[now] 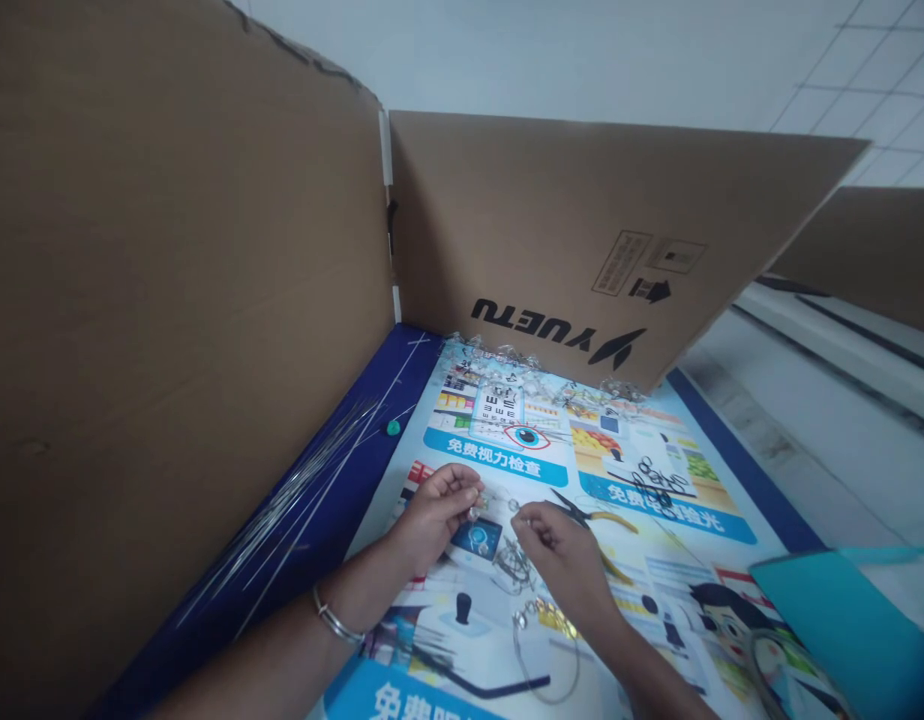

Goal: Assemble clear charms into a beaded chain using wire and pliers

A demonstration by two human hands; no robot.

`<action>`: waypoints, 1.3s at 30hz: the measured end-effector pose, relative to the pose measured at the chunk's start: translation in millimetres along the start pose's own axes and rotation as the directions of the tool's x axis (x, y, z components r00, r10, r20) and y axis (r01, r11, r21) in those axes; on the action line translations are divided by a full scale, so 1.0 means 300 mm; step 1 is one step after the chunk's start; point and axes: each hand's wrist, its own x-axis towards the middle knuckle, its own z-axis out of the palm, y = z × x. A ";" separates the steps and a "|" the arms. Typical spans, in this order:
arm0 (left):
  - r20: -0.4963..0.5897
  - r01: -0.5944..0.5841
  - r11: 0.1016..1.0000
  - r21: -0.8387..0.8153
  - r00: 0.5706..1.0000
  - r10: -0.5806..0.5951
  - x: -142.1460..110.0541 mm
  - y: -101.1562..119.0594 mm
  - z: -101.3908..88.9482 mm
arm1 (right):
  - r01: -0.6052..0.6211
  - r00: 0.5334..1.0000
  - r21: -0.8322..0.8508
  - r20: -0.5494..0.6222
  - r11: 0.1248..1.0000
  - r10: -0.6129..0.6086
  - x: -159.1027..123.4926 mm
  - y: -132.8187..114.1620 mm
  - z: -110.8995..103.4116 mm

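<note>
My left hand (438,512), with a silver bangle (337,618) on its wrist, is closed in a pinch. Small shiny bits show at its fingertips, too small to name. Facing it a short gap away, my right hand (565,555) also pinches; a tiny shiny loop (514,505) appears by its fingertips. Pliers (582,514) with yellow handles lie partly behind the right hand. Beneath the hands is a tangle of thin wire pieces (513,568), and nearer me lie a gold-coloured chain or bead cluster (556,618) and a large thin wire loop (549,690).
Cardboard panels (627,200) stand along the back and left. Long thin wires (297,490) lie on the blue left edge beside a small green object (393,428). Black rings (652,485) rest at right, clear wire-like pieces (533,376) at the back, a teal folder (844,620) at lower right.
</note>
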 end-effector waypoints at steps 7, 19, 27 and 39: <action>0.019 0.007 1.000 -0.011 1.000 -0.007 -0.007 0.015 0.012 | 0.023 0.999 -0.051 -0.040 0.998 -0.025 0.000 0.000 -0.008; 0.210 0.071 0.997 0.019 0.975 -0.073 -0.018 0.023 0.009 | 0.003 0.997 -0.025 -0.073 1.000 -0.005 0.004 0.005 -0.022; 0.218 0.061 0.994 0.092 0.973 -0.080 -0.020 0.034 0.021 | 0.008 0.999 0.018 -0.040 1.000 -0.007 0.007 -0.001 -0.041; 0.226 0.103 0.991 0.088 0.967 -0.120 -0.020 0.034 0.016 | -0.043 0.998 0.144 0.049 0.989 0.036 0.011 -0.026 -0.067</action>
